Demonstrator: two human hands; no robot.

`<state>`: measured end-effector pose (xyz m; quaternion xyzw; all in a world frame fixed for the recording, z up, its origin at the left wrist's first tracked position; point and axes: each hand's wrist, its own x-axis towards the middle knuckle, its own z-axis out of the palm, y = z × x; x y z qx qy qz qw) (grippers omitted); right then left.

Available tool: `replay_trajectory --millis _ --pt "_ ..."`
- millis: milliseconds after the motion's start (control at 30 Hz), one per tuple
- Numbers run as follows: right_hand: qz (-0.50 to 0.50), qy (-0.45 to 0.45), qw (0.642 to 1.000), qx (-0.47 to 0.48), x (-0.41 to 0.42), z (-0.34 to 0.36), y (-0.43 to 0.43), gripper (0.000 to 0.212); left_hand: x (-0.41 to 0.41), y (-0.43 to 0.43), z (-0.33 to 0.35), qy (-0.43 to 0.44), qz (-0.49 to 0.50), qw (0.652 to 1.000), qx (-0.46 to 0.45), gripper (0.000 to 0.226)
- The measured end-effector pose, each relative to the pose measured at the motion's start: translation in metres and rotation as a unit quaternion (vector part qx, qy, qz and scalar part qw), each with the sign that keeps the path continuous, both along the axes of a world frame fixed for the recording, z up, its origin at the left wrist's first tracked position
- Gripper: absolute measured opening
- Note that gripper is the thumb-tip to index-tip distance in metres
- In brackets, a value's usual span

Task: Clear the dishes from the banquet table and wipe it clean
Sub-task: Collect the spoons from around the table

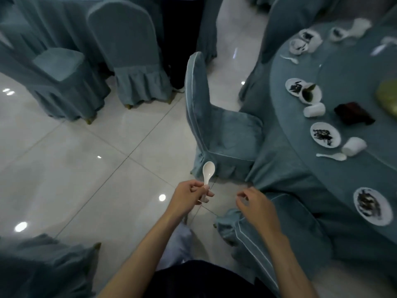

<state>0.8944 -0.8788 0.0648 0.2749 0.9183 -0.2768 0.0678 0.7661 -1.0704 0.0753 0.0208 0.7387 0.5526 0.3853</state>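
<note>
Left hand grips a white spoon by the handle, fingers curled round it, the bowl standing above the knuckles. Right hand hangs just beside it, fingers loosely curled and holding nothing, their tips close under a gathered fold of tablecloth. Beyond the spoon's bowl stands a covered chair. Well right of the right fingers, on the table, lie plates with dark scraps, tipped cups and a second spoon.
</note>
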Motion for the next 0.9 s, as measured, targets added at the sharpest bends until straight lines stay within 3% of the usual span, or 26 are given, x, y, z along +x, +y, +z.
replay_trajectory --millis 300,633,900 --pt "-0.145 0.012 0.989 0.0 -0.064 0.004 0.019 0.011 -0.118 0.05 0.019 0.021 -0.101 0.995 0.009 0.019" --pt "-0.292 0.013 0.956 0.011 -0.052 -0.004 0.08 0.013 -0.136 0.146 0.008 0.015 -0.223 0.975 0.005 0.017" --pt "-0.417 0.041 0.908 -0.008 -0.041 -0.04 0.202 0.014 -0.145 0.255 0.002 0.018 -0.255 0.966 -0.03 0.02"
